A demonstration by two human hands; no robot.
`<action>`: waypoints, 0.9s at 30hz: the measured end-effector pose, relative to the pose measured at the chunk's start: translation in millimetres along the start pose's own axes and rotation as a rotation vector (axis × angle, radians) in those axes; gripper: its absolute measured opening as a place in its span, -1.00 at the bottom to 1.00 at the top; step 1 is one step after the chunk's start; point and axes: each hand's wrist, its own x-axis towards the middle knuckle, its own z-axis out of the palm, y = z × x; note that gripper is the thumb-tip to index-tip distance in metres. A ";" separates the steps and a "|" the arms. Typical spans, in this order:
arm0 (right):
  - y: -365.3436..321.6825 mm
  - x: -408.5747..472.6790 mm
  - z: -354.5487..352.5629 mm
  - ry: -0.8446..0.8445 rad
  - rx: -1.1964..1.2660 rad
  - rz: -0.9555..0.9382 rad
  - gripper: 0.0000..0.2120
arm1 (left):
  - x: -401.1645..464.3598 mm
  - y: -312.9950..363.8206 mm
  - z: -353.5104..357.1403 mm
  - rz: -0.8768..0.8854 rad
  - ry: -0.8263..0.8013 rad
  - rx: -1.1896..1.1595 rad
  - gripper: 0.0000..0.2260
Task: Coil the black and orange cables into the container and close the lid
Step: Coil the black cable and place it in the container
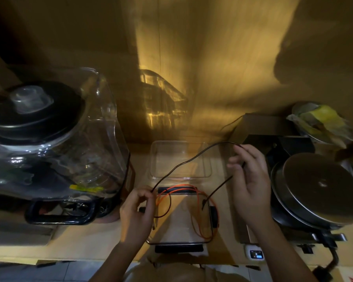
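A clear container with black side clips stands on the counter in front of me. An orange cable lies looped inside it and over its rim. The clear lid lies flat just behind the container. A thin black cable arcs above the lid between my hands. My left hand pinches it at the container's left rim. My right hand holds it with curled fingers at the upper right, and its free end hangs down into the container.
A large blender jar with a black lid stands at the left. At the right sit a round metal pan lid on a black appliance, a cardboard box and a bowl with a yellow packet. A wall rises behind.
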 end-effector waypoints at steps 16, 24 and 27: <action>-6.6 16.3 -19.6 0.195 0.338 0.289 -0.65 | 26.7 24.2 -11.1 0.028 -0.252 -0.001 -0.83; -1.4 35.5 -49.2 0.446 0.657 0.433 -0.47 | 11.7 -4.5 -26.8 -0.327 -0.267 -0.028 -0.80; -2.1 34.5 -49.0 0.466 0.705 0.449 -0.43 | 10.0 -12.2 -30.0 -0.490 -0.220 -0.113 -0.71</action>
